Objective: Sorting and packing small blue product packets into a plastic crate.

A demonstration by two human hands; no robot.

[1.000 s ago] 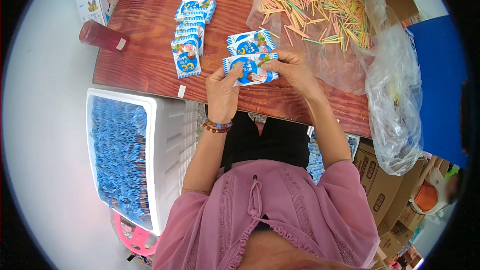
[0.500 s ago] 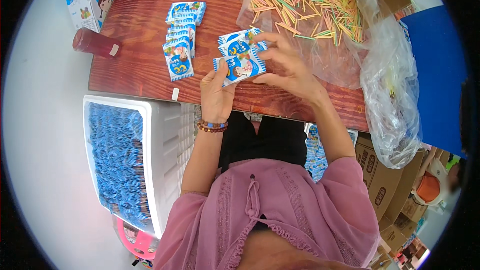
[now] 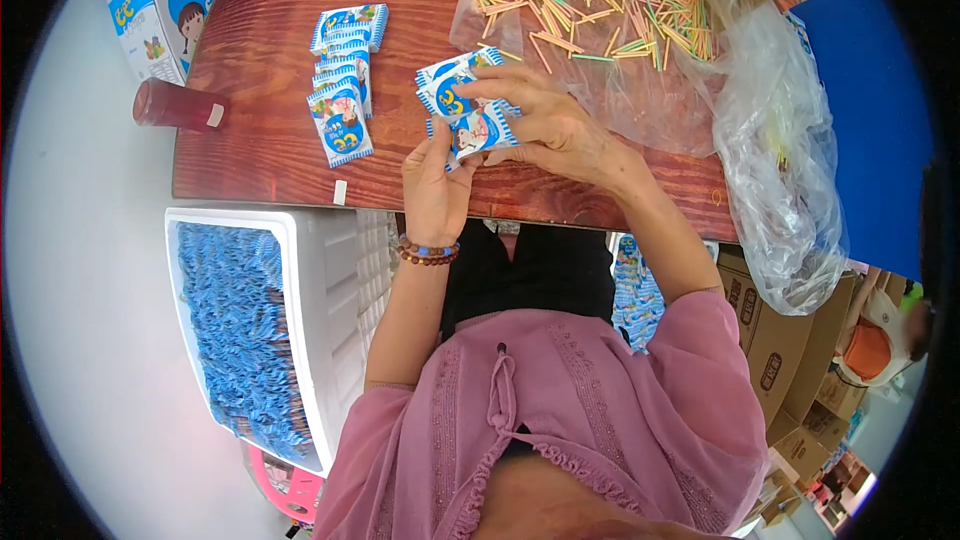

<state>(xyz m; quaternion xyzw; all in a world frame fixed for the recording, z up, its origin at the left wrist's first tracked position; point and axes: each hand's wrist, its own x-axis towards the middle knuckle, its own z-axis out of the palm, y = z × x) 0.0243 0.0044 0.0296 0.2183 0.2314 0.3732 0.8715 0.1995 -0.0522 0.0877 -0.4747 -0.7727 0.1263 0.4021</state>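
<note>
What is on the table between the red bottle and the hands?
In the head view, a row of small blue packets lies between the red bottle and the left hand.

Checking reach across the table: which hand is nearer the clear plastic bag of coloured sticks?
Right. The right hand lies just below the clear plastic bag of coloured sticks, nearly at its edge; the left hand is farther down and left.

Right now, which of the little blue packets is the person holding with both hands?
The blue packet at the table's near edge, pinched between the left hand and right hand. The row of packets lies untouched to its left.
</note>
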